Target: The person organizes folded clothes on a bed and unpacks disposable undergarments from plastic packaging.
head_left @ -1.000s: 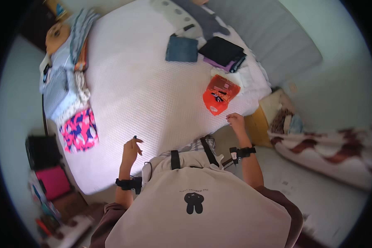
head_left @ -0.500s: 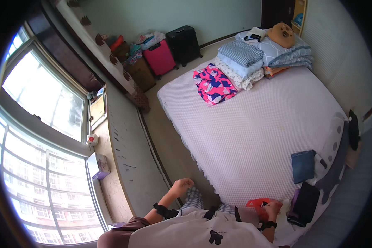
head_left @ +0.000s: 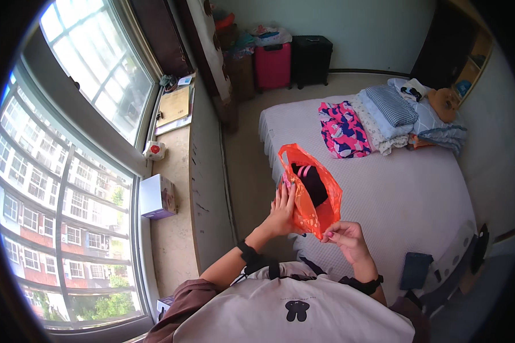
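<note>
Orange bag (head_left: 305, 214): crinkled thin plastic, gaping around dark bundle (head_left: 315, 187).

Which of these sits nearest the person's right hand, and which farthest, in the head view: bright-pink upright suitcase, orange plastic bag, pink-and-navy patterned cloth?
1. Orange plastic bag: nearest, its edge in the right hand.
2. Pink-and-navy patterned cloth: ahead, toward the far end of the bed.
3. Bright-pink upright suitcase: farthest, beyond the bed, ahead and to the left.

Can't read any text here tbh. The tiny dark line of lettering (head_left: 294, 298) above the black rabbit-shaped print (head_left: 296, 311) on the pale fabric top (head_left: 234, 315), bottom centre, is just too small.
</note>
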A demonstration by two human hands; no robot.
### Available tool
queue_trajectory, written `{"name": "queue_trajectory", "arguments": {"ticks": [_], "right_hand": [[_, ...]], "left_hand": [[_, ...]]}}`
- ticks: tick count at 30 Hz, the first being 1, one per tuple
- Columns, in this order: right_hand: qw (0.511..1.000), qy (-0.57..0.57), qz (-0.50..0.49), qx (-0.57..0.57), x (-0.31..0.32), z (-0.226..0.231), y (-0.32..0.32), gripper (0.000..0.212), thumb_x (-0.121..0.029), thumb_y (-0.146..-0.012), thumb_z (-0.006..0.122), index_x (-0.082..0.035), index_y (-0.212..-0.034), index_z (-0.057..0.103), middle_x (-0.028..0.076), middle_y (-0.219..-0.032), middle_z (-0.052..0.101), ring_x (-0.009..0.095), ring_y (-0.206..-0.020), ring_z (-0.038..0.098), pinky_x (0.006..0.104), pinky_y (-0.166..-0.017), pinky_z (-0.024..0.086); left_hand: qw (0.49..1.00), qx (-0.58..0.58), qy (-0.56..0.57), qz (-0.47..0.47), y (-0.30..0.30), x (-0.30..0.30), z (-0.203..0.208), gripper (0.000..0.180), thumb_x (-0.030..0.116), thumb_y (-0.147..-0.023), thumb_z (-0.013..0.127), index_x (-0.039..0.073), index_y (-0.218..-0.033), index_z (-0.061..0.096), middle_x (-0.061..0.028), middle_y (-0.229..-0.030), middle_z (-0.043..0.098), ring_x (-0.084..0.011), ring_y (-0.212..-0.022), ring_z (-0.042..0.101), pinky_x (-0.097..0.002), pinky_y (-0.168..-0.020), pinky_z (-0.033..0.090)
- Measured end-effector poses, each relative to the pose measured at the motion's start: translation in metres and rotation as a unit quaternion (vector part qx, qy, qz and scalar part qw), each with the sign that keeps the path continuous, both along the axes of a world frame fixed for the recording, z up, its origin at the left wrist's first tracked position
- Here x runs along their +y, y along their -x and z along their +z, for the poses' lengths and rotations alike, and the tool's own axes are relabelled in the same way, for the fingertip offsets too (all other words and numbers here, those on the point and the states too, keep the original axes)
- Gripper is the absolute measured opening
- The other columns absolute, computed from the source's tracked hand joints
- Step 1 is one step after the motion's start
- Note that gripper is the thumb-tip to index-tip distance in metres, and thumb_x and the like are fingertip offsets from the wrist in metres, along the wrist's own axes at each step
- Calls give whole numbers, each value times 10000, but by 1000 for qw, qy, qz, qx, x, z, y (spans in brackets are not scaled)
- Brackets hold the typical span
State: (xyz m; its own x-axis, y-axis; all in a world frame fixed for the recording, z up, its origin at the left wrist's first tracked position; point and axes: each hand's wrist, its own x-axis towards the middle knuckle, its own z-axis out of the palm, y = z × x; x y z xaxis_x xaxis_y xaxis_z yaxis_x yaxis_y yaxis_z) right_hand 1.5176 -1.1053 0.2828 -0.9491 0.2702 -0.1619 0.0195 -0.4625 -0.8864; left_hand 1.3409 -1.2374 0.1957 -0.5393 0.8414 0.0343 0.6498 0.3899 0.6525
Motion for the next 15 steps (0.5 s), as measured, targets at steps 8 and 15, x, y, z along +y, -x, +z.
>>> {"name": "queue_trajectory", "arguments": {"ticks": [8, 15], "right_hand": [[967, -76, 173, 173, 24, 64, 161, 265, -8, -788, 580, 79, -1036, 551, 203, -1094, 558, 237, -1011, 562, 333, -897, 436], [986, -119, -18, 114, 164, 33, 268, 902, -404, -646, 770, 53, -1282, 323, 222, -1227, 469, 294, -1153, 463, 378, -967, 366]], "left_hand": [[946, -127, -292, 55, 150, 9, 35, 173, -59, -678, 591, -17, -759, 444, -124, -824, 598, -196, -708, 540, -268, -673, 442], [874, -300, -383, 3, 257, 42, 70, 309, -148, -692, 567, 32, -610, 329, -59, -751, 530, -126, -702, 472, -224, -651, 389]]}}
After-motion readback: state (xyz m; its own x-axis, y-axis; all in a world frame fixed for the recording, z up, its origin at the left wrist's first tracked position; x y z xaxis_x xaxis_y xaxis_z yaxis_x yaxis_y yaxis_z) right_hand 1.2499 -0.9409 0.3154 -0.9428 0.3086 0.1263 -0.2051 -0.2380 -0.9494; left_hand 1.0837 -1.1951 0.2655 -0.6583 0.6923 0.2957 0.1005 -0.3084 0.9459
